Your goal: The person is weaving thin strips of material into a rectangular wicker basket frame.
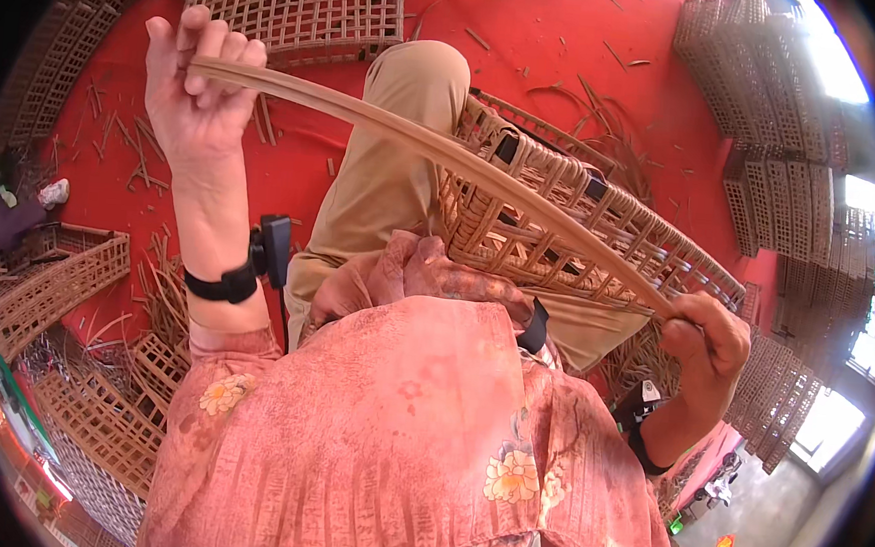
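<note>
Brown weaving strip [464, 164] stretches diagonally between your two hands, above your thigh and the open-lattice wicker basket [561, 171] resting against your legs. Your left hand [205, 109] is raised palm-up, its fingers curled loosely around the strip near one end while the thumb stands away from them. Your right hand [709, 335], lower, has its fingers folded tightly over the other end. Beyond your left hand, a woven lattice panel [303, 10] lies on the red floor covering [513, 27].
</note>
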Demonstrator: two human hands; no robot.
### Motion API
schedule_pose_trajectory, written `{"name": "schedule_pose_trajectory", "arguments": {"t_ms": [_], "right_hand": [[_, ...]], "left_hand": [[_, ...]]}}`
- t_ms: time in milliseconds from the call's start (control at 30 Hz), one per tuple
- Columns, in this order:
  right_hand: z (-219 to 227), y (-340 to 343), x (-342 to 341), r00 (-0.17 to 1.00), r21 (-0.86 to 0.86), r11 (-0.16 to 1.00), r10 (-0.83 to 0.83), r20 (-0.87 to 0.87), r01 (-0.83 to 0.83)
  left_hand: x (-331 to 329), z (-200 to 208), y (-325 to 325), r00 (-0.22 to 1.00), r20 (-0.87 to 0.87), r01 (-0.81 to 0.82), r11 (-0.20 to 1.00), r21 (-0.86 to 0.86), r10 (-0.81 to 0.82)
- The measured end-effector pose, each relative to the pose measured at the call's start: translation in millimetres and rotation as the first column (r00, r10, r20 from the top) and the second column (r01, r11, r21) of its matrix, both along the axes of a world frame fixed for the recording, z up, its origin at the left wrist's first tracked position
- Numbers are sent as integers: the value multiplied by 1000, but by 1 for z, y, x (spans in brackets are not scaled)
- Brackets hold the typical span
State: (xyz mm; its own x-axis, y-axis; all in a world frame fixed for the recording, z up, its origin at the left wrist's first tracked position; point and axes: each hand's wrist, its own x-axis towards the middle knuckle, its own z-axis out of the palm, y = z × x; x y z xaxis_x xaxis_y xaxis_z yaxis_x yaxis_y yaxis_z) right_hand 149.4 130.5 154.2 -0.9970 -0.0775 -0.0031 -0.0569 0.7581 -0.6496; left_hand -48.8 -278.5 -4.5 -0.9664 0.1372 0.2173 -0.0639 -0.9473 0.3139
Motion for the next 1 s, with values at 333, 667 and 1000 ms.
{"name": "schedule_pose_trajectory", "arguments": {"t_ms": [333, 667, 1000], "right_hand": [[-9, 18, 17, 987, -250, 968, 61, 149, -22], [-12, -21, 9, 975, -285, 958, 88, 203, -28], [-50, -36, -41, 903, -205, 972, -17, 429, 116]], "left_hand": [[-9, -38, -17, 924, -302, 229, 972, -52, -234], [7, -72, -44, 976, -163, 124, 983, -137, -146], [-15, -116, -64, 960, 281, 41, 985, -166, 7]]}}
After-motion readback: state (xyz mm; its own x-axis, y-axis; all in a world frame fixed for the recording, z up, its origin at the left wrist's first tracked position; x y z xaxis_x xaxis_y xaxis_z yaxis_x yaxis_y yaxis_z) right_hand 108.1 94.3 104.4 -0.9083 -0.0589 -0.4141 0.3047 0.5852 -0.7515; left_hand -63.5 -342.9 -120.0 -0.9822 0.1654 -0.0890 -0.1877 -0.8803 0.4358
